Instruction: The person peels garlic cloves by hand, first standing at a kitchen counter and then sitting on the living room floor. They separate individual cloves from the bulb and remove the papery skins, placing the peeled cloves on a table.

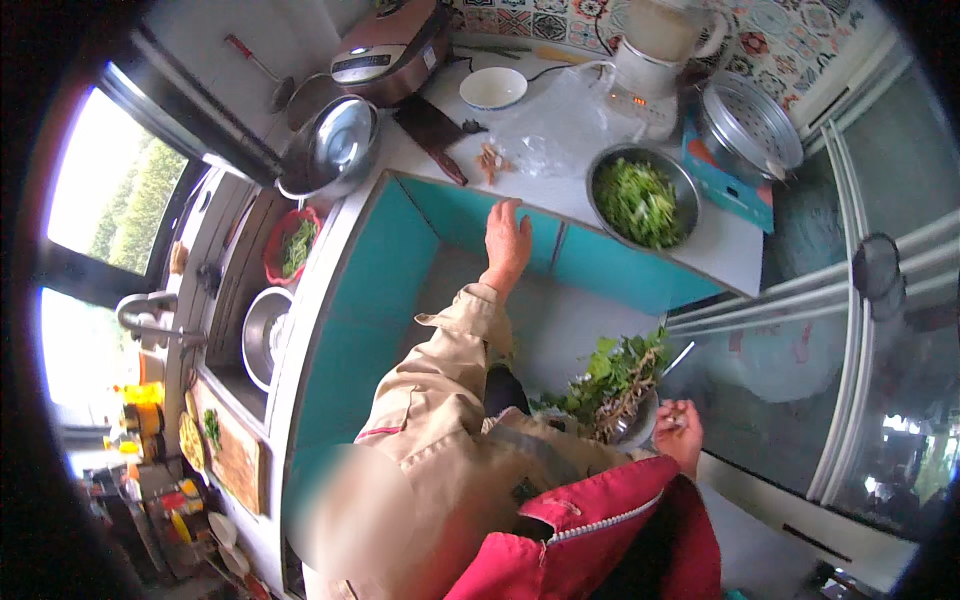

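Observation:
My left hand (508, 238) reaches out to the front edge of the white counter (555, 184), fingers a little bent and apart, nothing in them. Just beyond its fingertips lie some small brown-orange scraps (491, 163), with a cleaver (435, 135) to their left. Down at the right, my right hand (679, 435) is curled around some small pale pieces, too small to name. Beside that hand stands a container (646, 426), partly hidden, heaped with leafy green stalks (615, 375). A metal bowl of cut greens (643, 202) sits on the counter, right of my left hand.
A clear plastic bag (551, 124), a white bowl (493, 88), a rice cooker (394, 56), a blender (649, 71) and a perforated steamer pot (750, 124) stand along the counter. At left are a sink with a red basket (274, 244) and a wooden cutting board (238, 457). Sliding glass doors (780, 360) border the right.

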The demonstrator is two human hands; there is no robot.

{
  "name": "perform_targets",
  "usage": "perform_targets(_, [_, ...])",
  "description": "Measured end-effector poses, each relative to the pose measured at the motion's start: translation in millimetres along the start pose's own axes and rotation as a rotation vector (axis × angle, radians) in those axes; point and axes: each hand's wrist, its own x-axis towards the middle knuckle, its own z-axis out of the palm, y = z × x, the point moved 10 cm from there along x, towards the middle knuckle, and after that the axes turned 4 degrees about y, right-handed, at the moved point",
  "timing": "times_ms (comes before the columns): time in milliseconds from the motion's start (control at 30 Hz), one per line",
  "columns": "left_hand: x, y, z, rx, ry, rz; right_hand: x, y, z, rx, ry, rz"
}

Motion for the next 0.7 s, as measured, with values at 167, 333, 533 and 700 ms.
perform_targets(167, [88.2, -52.0, 34.9, 0.075, 0.039, 0.158, 124.7, 100.1, 115.9, -0.239, -0.017, 0.199])
perform_targets(333, [124.6, -101.4, 77.5, 0.213, 0.000, 0.074, 238.5, 163.7, 209.7, -0.229, -0.108, 0.321])
perform_targets(533, [135.2, -118.2, 94.7, 0.037, -0.067, 0.127, 297.5, 190.1, 215.7, -0.345, 0.027, 0.319])
perform_targets(700, [145.2, -103.0, 89.1, 0.116, -0.048, 0.202, 330.7, 203.8, 198.8, -0.348, 0.134, 0.319])
